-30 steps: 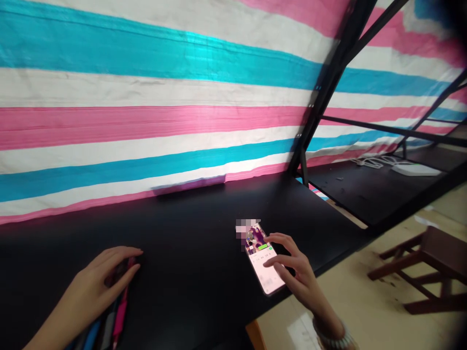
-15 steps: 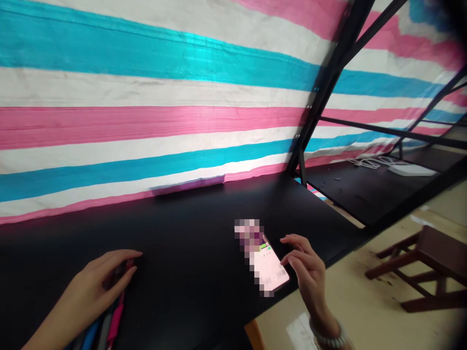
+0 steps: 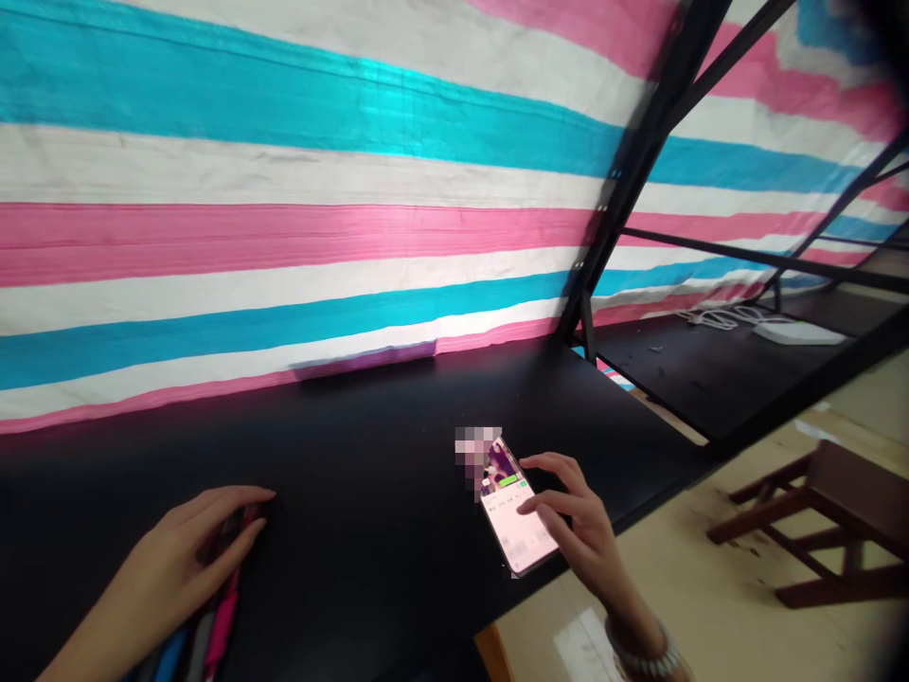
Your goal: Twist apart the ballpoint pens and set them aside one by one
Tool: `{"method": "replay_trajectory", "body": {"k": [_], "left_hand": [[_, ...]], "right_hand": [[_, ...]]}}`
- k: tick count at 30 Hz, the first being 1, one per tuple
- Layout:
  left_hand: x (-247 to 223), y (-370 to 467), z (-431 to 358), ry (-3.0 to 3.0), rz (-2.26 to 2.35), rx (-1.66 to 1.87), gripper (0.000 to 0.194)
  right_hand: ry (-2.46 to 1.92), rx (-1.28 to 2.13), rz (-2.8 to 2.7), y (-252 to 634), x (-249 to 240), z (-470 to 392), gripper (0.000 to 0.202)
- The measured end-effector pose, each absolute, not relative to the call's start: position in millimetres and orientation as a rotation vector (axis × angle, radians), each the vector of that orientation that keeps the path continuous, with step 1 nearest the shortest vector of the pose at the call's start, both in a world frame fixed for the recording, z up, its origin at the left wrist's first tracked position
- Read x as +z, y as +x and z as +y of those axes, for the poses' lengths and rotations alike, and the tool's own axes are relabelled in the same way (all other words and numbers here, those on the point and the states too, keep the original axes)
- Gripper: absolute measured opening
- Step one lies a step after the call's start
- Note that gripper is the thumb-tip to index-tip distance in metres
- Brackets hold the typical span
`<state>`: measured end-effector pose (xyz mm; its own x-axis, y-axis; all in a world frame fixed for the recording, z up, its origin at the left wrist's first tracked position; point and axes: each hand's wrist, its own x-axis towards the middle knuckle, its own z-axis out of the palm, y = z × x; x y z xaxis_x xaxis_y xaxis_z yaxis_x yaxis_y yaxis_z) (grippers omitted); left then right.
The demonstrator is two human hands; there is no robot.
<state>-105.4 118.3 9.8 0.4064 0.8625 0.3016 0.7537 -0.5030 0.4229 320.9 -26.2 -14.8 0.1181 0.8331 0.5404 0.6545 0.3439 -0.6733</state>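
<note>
A phone point(image 3: 517, 521) with a lit screen lies on the black table point(image 3: 355, 493), right of the middle; part of it is blurred by blocks. Over its right side reaches my right hand point(image 3: 579, 521), fingers apart, one fingertip above or touching the screen, with a beaded bracelet point(image 3: 650, 654) at the wrist. At the lower left, my left hand point(image 3: 191, 545) rests over several pens, its thumb and fingers around their upper ends. A pink pen point(image 3: 222, 630) and a blue pen point(image 3: 170, 655) show below it.
Behind the table hangs a striped sheet point(image 3: 319, 237). A black metal frame point(image 3: 625, 180) stands at the right. Beyond it a white device point(image 3: 799, 333) and a cable point(image 3: 717, 317) lie on another black table. A brown wooden stool point(image 3: 852, 502) stands on the floor at right.
My right hand has moved left, from beside the phone to over its screen. More of the phone's screen shows unblurred. My left hand has stayed on the pens.
</note>
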Motion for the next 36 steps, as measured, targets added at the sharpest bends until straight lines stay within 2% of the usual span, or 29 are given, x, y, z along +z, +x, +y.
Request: {"method": "replay_trajectory", "body": {"k": [7, 15, 21, 32, 36], "left_hand": [[9, -102, 113, 2.403, 1.44, 0.815, 0.026], [2, -112, 125, 2.559, 1.375, 0.754, 0.035], [2, -115, 126, 2.641, 1.328, 0.756, 0.033], [2, -112, 124, 2.585, 1.376, 0.747, 0.029], [4, -112, 123, 2.551, 1.384, 0.761, 0.026]], "right_hand": [[-1.352, 0.327, -1.771, 316, -10, -26, 0.028], [-1.304, 0.429, -1.888, 317, -10, -26, 0.027], [-1.292, 0.354, -1.727, 322, -15, -25, 0.028], [-1.307, 0.425, -1.886, 316, -9, -26, 0.027], [-1.335, 0.313, -1.617, 322, -19, -26, 0.028]]}}
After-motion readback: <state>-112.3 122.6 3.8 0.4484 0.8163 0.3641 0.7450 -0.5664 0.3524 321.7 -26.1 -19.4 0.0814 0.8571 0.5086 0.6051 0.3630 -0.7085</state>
